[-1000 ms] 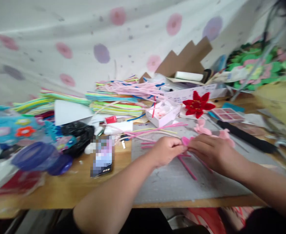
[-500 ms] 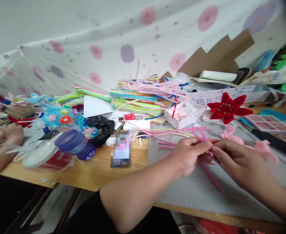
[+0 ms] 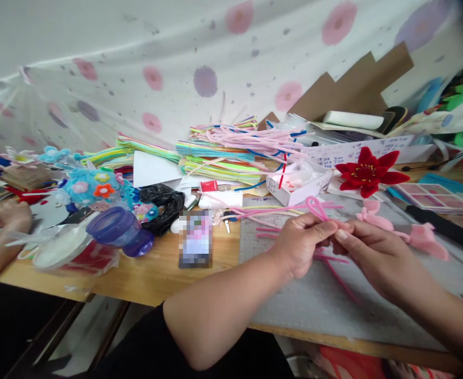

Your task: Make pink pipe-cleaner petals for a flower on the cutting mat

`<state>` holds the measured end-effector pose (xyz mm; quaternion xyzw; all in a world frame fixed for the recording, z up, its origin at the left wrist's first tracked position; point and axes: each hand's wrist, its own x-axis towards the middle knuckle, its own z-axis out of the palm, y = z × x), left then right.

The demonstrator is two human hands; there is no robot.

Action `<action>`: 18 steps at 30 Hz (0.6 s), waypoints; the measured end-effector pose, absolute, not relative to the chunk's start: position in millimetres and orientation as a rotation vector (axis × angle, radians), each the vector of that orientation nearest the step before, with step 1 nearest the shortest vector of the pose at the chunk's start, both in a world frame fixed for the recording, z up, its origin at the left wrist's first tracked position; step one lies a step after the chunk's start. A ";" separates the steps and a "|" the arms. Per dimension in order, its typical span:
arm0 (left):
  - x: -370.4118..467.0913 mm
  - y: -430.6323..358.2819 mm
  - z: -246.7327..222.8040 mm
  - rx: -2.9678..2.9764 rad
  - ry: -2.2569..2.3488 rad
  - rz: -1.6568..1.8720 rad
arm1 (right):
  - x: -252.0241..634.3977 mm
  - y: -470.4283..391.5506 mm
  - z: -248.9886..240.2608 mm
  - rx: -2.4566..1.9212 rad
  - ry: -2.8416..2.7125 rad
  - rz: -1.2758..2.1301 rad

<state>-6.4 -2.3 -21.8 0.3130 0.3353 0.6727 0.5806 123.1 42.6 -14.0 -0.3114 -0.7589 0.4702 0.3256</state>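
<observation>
Left hand point(image 3: 303, 243), right hand point(image 3: 373, 251) pinching looped pink stem point(image 3: 317, 207) (fuzzy).

Craft workspace: bundled pipe cleaners point(image 3: 219, 171), grey cutting mat point(image 3: 294, 302), red fuzzy flower point(image 3: 365, 172), wooden worktable point(image 3: 144, 281).

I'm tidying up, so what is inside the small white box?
The white box holds pale pink pieces and what looks like clear plastic. A red stem crosses its left rim. Its walls and those pieces hide the bottom.
</observation>
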 end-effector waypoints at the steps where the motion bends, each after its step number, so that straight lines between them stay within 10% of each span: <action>1: -7.7 -2.2 -21.5 0.772 0.847 1.592 | 126.7 46.5 -11.0 -0.832 -2.029 1.233; 18: -10.1 -3.8 -26.5 1.669 1.206 0.911 | 160.9 70.5 10.4 -0.846 -2.320 0.814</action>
